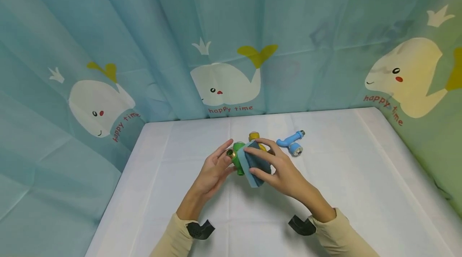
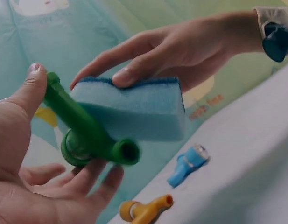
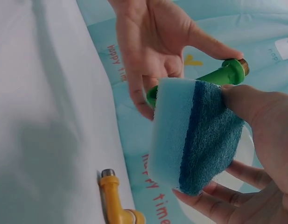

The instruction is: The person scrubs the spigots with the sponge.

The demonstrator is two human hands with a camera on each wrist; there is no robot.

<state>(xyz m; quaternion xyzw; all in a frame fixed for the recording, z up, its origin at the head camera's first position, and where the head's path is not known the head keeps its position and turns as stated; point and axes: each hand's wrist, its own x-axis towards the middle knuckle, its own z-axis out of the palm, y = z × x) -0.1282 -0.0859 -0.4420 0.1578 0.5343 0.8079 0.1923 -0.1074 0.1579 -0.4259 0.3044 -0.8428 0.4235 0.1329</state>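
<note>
My left hand (image 1: pixel 213 173) holds a green plastic tap (image 2: pixel 80 116) above the table, its thumb at the threaded inlet end and its fingers under the body. Against the tap's side lies a sponge (image 3: pixel 174 130), light blue foam with a darker scouring layer. My right hand (image 1: pixel 286 173) grips that sponge, thumb on one side and fingers on the other, over the dark layer. In the head view the sponge covers part of the tap. The tap's spout opening shows in the left wrist view.
Behind the hands a yellow tap (image 1: pixel 254 135) lies on the white table (image 1: pixel 180 140), partly hidden by the sponge and right hand. A blue tap (image 1: pixel 288 142) lies farther right. A light blue curtain (image 1: pixel 303 28) with whale prints hangs along the table's back edge.
</note>
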